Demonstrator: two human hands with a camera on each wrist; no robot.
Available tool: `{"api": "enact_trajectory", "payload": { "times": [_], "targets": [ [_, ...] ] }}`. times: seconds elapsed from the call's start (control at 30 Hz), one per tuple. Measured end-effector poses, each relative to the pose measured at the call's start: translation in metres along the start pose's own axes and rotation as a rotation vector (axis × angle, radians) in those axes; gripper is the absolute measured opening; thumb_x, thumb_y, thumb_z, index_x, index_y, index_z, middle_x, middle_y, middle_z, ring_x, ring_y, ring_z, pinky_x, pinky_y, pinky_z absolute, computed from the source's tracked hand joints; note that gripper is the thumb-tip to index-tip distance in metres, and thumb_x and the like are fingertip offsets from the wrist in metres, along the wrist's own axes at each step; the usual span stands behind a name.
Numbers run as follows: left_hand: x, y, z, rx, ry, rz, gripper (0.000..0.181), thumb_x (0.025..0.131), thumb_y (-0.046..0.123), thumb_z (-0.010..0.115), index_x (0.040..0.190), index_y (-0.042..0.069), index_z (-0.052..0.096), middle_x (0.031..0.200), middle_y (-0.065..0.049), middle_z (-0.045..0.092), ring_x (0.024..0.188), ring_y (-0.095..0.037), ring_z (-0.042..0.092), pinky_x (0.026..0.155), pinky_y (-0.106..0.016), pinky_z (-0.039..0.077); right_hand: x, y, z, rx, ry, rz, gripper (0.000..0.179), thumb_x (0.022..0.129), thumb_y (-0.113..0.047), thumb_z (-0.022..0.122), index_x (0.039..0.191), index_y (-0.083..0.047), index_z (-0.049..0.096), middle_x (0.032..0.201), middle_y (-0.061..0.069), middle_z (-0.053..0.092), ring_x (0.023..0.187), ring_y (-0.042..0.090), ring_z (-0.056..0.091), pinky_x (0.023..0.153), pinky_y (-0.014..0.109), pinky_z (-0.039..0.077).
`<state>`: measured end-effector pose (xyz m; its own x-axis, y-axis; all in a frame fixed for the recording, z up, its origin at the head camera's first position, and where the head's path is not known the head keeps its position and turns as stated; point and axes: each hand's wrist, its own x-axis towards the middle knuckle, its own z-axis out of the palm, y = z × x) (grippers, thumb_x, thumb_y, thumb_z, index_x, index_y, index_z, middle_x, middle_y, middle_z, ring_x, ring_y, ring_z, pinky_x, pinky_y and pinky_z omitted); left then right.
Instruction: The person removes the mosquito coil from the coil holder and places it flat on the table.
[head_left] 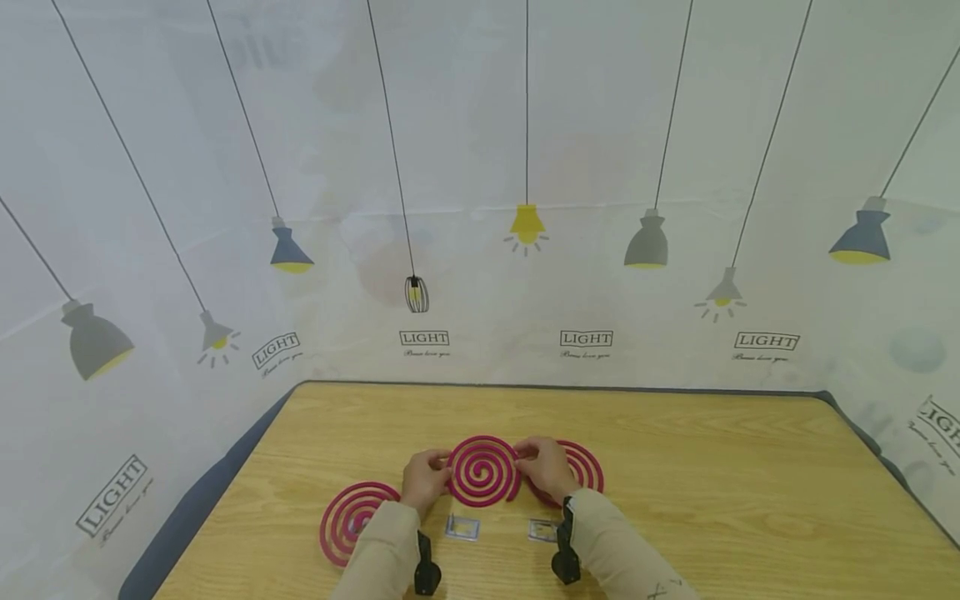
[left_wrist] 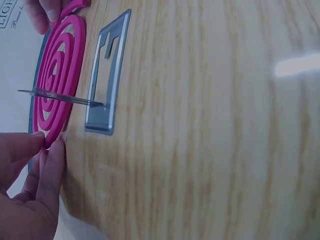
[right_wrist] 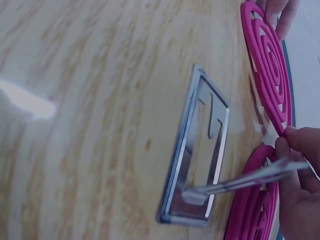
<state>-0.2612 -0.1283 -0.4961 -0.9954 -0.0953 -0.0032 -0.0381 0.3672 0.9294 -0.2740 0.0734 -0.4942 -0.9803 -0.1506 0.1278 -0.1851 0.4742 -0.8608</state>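
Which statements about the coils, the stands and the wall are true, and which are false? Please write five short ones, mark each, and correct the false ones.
1. The left grip and the right grip hold the middle coil. True.
2. The left stand and the right stand lie beyond the middle coil, away from the person. False: both stands lie on the person's side of the middle coil.
3. In the head view, the right grip hides part of the right coil. True.
4. The left coil is yellow. False: the left coil is pink.
5. The wall shows a picture of a yellow lamp. True.
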Motion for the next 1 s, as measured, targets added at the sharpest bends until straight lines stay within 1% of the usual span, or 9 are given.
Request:
{"api": "enact_trajectory", "payload": {
  "times": [0.17,0.2,0.3,0.4,0.43,0.53,0.6,0.73,1.0],
  "targets": [
    [0.004,-0.008,0.001,-0.012,0.010,0.002,0.027,0.076,-0.009,0.058,0.103,-0.010,0.059,0.078,-0.013,0.053,0.059,-0.016,0.056,0.051,-0.026,0.051,0.000,0.001,0.001,0.005,0.007,-0.007,0.020,0.078,0.005,0.060,0.098,0.006,0.061,0.088,0.016,0.063,0.078,0.025,0.060,0.064,0.031,0.051],
    [0.008,-0.016,0.002,-0.028,0.005,0.036,0.026,0.076,-0.007,0.059,0.102,-0.008,0.060,0.077,-0.011,0.053,0.059,-0.015,0.055,0.050,-0.024,0.051,0.000,0.001,0.002,0.007,0.009,-0.008,0.020,0.078,0.005,0.060,0.098,0.006,0.061,0.089,0.016,0.063,0.078,0.025,0.060,0.064,0.031,0.051],
    [0.010,-0.021,0.003,-0.042,-0.005,0.043,0.024,0.077,-0.006,0.059,0.102,-0.007,0.060,0.078,-0.011,0.053,0.061,-0.016,0.056,0.051,-0.025,0.051,0.000,0.001,0.002,0.005,0.012,-0.001,0.020,0.078,0.005,0.060,0.099,0.006,0.061,0.090,0.016,0.063,0.079,0.025,0.060,0.065,0.031,0.051],
    [0.007,-0.016,0.002,-0.052,-0.018,0.012,0.025,0.078,-0.006,0.058,0.103,-0.008,0.059,0.081,-0.012,0.055,0.065,-0.016,0.056,0.053,-0.024,0.051,-0.001,0.001,0.001,-0.001,0.014,0.014,0.021,0.079,0.005,0.060,0.100,0.006,0.061,0.091,0.016,0.062,0.080,0.025,0.060,0.067,0.032,0.051],
    [0.002,-0.008,0.001,-0.038,-0.015,-0.027,0.026,0.078,-0.008,0.057,0.104,-0.009,0.058,0.083,-0.014,0.055,0.067,-0.018,0.057,0.055,-0.026,0.052,-0.001,0.001,0.001,-0.002,0.014,0.021,0.021,0.079,0.005,0.060,0.100,0.005,0.061,0.092,0.016,0.062,0.081,0.025,0.060,0.068,0.032,0.051],
    [-0.004,0.001,0.000,-0.030,-0.021,-0.050,0.025,0.079,-0.008,0.055,0.104,-0.011,0.057,0.085,-0.015,0.056,0.068,-0.017,0.056,0.055,-0.025,0.051,-0.002,0.001,0.002,-0.005,0.015,0.031,0.022,0.079,0.005,0.060,0.101,0.006,0.060,0.093,0.017,0.062,0.082,0.026,0.060,0.069,0.033,0.051],
    [-0.006,0.004,-0.001,-0.024,-0.028,-0.049,0.025,0.080,-0.008,0.055,0.104,-0.012,0.056,0.086,-0.017,0.056,0.069,-0.017,0.057,0.056,-0.026,0.052,-0.002,0.002,0.002,-0.004,0.015,0.033,0.022,0.079,0.005,0.060,0.101,0.006,0.060,0.094,0.017,0.062,0.083,0.027,0.060,0.070,0.033,0.051],
    [-0.004,0.001,0.000,-0.029,-0.032,-0.037,0.026,0.079,-0.009,0.056,0.104,-0.014,0.056,0.087,-0.019,0.057,0.071,-0.019,0.058,0.057,-0.027,0.052,0.000,0.004,0.003,-0.002,0.016,0.030,0.023,0.078,0.005,0.060,0.101,0.006,0.059,0.093,0.017,0.062,0.083,0.027,0.060,0.068,0.032,0.051],
    [-0.003,0.001,-0.002,0.000,-0.003,-0.019,0.027,0.077,-0.006,0.060,0.103,-0.012,0.057,0.090,-0.019,0.057,0.070,-0.017,0.057,0.057,-0.026,0.052,0.004,0.005,0.002,0.019,0.015,0.062,0.023,0.078,0.004,0.061,0.100,0.005,0.059,0.090,0.013,0.062,0.082,0.024,0.060,0.067,0.030,0.051]
  ]
}}
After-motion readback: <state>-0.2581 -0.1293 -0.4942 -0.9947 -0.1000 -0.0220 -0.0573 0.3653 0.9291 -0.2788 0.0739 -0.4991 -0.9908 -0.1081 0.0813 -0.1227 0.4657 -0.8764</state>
